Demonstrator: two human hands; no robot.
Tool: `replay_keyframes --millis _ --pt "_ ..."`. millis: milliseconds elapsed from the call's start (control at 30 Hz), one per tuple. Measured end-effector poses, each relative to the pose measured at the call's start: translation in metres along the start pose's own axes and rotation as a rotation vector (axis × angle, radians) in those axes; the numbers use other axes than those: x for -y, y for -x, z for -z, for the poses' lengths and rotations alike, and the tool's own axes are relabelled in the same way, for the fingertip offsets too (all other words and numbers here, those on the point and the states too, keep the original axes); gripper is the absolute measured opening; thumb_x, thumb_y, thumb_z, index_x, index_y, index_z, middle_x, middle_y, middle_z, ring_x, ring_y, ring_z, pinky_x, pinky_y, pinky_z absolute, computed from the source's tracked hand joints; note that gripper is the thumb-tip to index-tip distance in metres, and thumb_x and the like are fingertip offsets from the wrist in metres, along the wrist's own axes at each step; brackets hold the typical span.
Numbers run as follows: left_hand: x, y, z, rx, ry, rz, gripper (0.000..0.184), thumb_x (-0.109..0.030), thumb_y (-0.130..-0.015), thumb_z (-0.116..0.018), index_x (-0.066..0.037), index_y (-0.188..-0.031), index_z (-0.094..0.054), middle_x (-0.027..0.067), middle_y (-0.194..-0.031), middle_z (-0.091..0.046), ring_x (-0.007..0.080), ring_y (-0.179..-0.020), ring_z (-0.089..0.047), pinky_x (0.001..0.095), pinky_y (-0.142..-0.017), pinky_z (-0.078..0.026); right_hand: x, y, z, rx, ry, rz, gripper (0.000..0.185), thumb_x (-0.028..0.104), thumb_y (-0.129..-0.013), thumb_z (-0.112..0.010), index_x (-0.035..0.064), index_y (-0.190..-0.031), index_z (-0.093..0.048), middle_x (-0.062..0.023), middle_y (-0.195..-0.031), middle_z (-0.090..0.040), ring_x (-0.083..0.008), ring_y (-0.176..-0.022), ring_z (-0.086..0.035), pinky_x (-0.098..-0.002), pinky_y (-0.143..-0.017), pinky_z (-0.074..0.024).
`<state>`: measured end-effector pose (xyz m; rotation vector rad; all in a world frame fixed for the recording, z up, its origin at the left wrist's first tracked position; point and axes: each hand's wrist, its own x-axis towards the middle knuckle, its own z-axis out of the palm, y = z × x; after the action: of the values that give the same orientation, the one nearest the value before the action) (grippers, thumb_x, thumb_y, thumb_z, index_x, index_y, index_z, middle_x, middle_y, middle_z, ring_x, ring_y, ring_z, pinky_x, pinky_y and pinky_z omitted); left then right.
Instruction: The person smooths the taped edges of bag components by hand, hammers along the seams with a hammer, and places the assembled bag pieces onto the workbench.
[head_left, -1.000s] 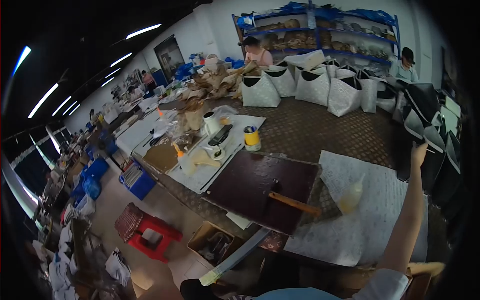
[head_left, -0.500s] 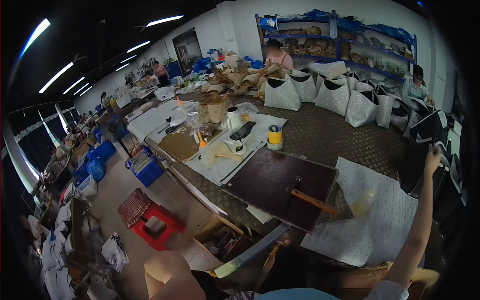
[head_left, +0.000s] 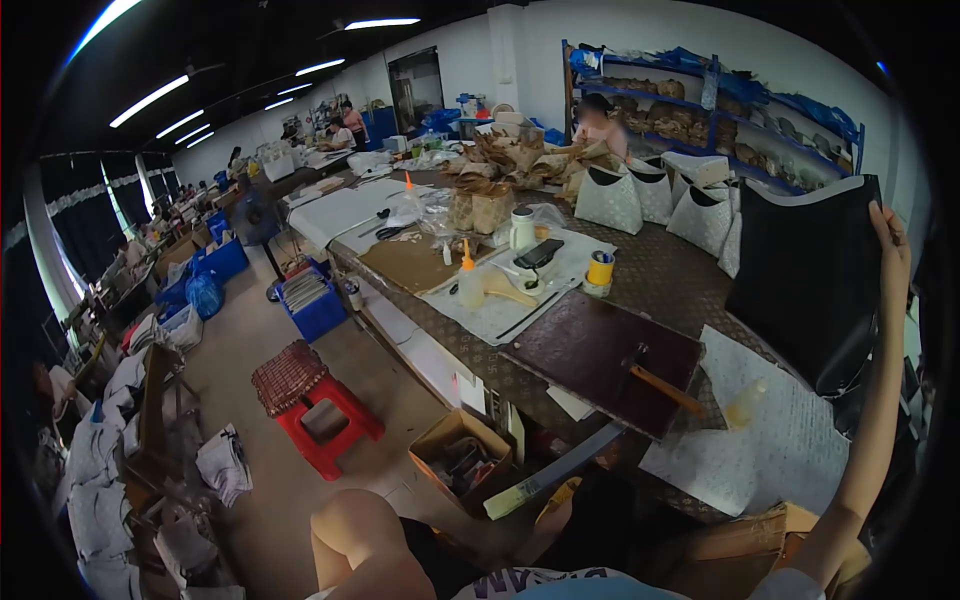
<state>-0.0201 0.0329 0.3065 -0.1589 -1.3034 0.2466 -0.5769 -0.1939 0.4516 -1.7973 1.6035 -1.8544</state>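
Observation:
My right hand (head_left: 888, 228) is raised at the right, its fingers closed on the upper corner of a large black piece (head_left: 800, 280) with a light top edge. The black piece hangs upright over the right part of the table. Behind it stand silvery patterned bag bodies (head_left: 608, 200). White patterned sheets (head_left: 790, 450) lie below it, with a translucent bottle (head_left: 745, 402) on them. A hammer (head_left: 665, 388) rests on a dark red board (head_left: 590, 345). My left hand is out of view.
On the table (head_left: 690, 290) are a yellow can (head_left: 599, 268), a white mug (head_left: 522, 230), a glue bottle (head_left: 468, 280) and brown pieces (head_left: 520, 160). A red stool (head_left: 325, 425) and an open carton (head_left: 460, 450) stand on the floor. A person (head_left: 600, 128) sits across the table.
My right hand has lifted the black piece up from the pile at the right, and it now hides several bag bodies. The view has turned to the right-hand side less, so objects appear shifted rightward.

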Motion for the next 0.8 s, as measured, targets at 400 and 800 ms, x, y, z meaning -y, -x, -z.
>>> replay_keyframes --millis 400,800 --pt "-0.016 0.046 0.071 -0.552 -0.269 0.275 0.043 -0.043 -0.105 -0.039 -0.009 -0.132 -0.047 0.0076 -0.130 -0.053 0.0220 -0.129 -0.046 0.0391 -0.115 -0.027 0.170 0.140 -0.199 0.223 -0.702 0.143 0.017 0.023 -0.092 -0.069 0.0073 -0.101 -0.067 0.0050 -0.089 -0.063 -0.0033 -0.080 -0.057 -0.0173 -0.075 -0.0431" --pt "-0.016 0.160 0.169 -0.882 0.031 1.079 0.082 -0.071 -0.093 -0.042 -0.009 -0.148 -0.039 0.0086 -0.148 -0.044 0.0295 -0.130 -0.048 0.0457 -0.106 -0.043 0.078 0.393 -0.336 0.347 -0.890 -0.086 0.024 0.008 -0.091 -0.071 0.0080 -0.084 -0.048 0.0083 -0.074 -0.037 -0.0020 -0.065 -0.030 -0.0209 -0.057 -0.0247"
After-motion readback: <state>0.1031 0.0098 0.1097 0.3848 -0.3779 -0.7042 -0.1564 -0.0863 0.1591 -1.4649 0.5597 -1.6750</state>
